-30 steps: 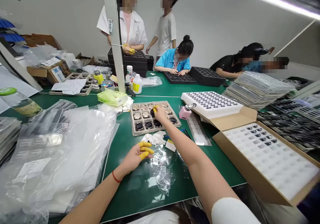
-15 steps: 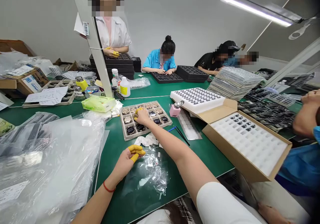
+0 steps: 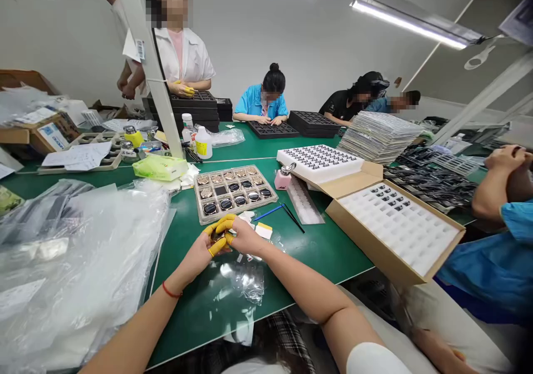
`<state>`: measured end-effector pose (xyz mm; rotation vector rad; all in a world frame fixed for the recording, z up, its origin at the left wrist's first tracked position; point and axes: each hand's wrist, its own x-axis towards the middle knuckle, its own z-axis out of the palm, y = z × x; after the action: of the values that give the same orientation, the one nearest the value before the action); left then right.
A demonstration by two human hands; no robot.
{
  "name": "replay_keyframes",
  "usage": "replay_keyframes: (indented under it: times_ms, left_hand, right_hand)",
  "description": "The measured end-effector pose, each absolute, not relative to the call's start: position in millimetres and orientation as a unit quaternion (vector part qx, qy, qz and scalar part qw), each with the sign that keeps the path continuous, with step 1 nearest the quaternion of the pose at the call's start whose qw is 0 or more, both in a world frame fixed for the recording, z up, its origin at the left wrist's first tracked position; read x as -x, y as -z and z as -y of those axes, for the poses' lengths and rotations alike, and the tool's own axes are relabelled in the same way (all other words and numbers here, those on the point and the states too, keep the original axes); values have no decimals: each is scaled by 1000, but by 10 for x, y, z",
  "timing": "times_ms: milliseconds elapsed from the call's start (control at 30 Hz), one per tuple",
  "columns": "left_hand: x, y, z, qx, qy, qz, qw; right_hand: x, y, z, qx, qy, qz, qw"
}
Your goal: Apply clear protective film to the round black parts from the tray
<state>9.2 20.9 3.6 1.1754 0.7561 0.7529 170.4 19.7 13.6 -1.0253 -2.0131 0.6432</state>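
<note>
Both my hands meet over the near part of the green table, with yellow finger covers on several fingertips. Between them is a small round watch case, dark with a gold edge and partly hidden by my fingers. My left hand grips it from the left, and my right hand closes on it from the right. Just beyond lies a clear plastic tray of round watch cases, some gold and some black-faced. One compartment in its middle row shows a dark square without a case.
Clear plastic bags lie below my hands, and large plastic sheets cover the left side. A pink pump bottle, tweezers and an open carton with white foam are to the right. Co-workers sit or stand beyond.
My right hand has come back from the tray to my left hand, bringing a watch case. My left fingers now hold it too. Another person has appeared at the back left.
</note>
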Motion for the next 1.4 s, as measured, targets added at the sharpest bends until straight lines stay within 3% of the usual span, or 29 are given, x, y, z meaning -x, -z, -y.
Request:
replay_keyframes:
  times_ms: [200,333,533,733,800,933,1000,1200,1400]
  left_hand:
    - [-115,-22,-155,-575,-333,-350,660]
    - [-151,-80,-59,-604,-319,-362,634]
    - [-148,-66,-72,-589,-306,-400,632]
    - [48,-237,-71,-555,-195,-389,709]
    - [118,-306,-51,-554,-159,-368,729]
    - [161,-377,-14,-566,-126,-361,731]
    - [140,-376,-3,-569,-121,-370,725]
    - [139,-214,-42,-557,-127,-378,728]
    - [178,-138,-73,-553,-123,-358,742]
  right_hand:
    - [-1768,-32,-188,425,-346,732,405]
    - [-1755,-20,-188,486,-414,676,368]
    - [-1826,-136,-143,439,-251,793,340]
    - [-2070,-239,-226,483,-252,741,391]
    - [-2071,-173,-229,478,-222,783,330]
    - [-1921,-7,-136,371,-171,905,119]
    - [-1856,32,-87,365,-128,919,70]
    - [-1871,74,-113,445,-41,892,68]
    - [-1907,172,-165,467,-35,879,87]
